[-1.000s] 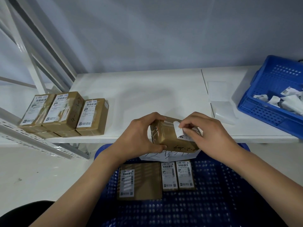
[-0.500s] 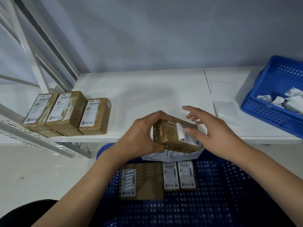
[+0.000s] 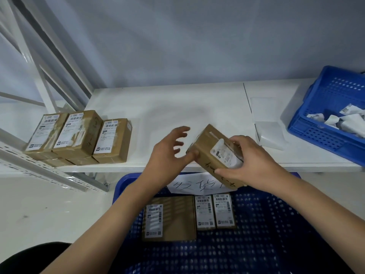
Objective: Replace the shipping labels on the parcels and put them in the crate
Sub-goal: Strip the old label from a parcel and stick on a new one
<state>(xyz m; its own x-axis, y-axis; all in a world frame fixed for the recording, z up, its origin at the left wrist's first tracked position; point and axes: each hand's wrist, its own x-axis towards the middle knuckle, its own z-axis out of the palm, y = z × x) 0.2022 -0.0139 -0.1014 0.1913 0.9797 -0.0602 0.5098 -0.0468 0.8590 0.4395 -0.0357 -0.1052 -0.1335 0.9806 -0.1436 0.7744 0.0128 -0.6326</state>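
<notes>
My right hand (image 3: 245,163) grips a brown cardboard parcel (image 3: 207,149), tilted, above the shelf's front edge. A white shipping label (image 3: 225,154) sits partly stuck on its top face, one end under my fingers. My left hand (image 3: 169,153) is beside the parcel's left end, fingers spread, thumb touching its corner. Below me stands a blue crate (image 3: 276,224) holding one wide parcel (image 3: 171,218) and two narrow labelled parcels (image 3: 215,210). A handwritten paper sign (image 3: 189,184) hangs on the crate's far rim.
Three labelled brown parcels (image 3: 79,135) lie on other boxes at the left of the white shelf (image 3: 177,107). A second blue crate (image 3: 325,123) with crumpled old labels sits at the right. Clear backing sheets (image 3: 270,133) lie beside it. Metal shelf struts (image 3: 39,76) rise at the left.
My right hand has taken hold of the parcel and tilted and turned it to the right. My left hand let go and its fingers have spread apart.
</notes>
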